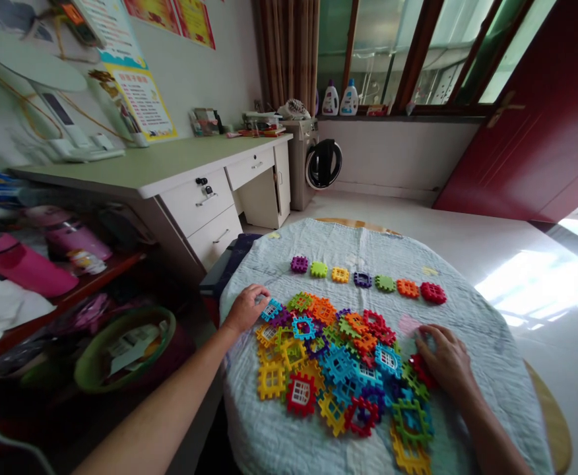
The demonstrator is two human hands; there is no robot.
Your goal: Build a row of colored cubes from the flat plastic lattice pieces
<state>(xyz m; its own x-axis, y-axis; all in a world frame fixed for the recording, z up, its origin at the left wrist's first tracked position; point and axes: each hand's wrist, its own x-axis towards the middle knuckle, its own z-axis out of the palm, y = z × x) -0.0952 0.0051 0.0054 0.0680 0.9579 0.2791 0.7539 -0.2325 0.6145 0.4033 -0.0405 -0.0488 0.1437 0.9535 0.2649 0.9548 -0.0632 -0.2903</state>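
A heap of colourful square plastic pieces lies on the cloth-covered round table. My left hand (247, 308) rests at the heap's left edge, its fingertips by a blue piece (271, 309); the fingers are curved and I see nothing held. At the right edge my right hand (445, 356) lies palm down, fingers a little apart, beside a red piece (422, 371) partly hidden by it. Beyond the heap a spaced row of several pieces runs from a purple one (299, 264) past a dark blue one (363, 280) to a red one (433, 293).
The tablecloth (487, 396) is pale blue and wrinkled. A green-rimmed basket (87, 376) and a shelf with a pink bottle (22, 264) stand at the left. Behind are a desk (170, 158), an open washing machine (301, 155) and a red door (526, 138).
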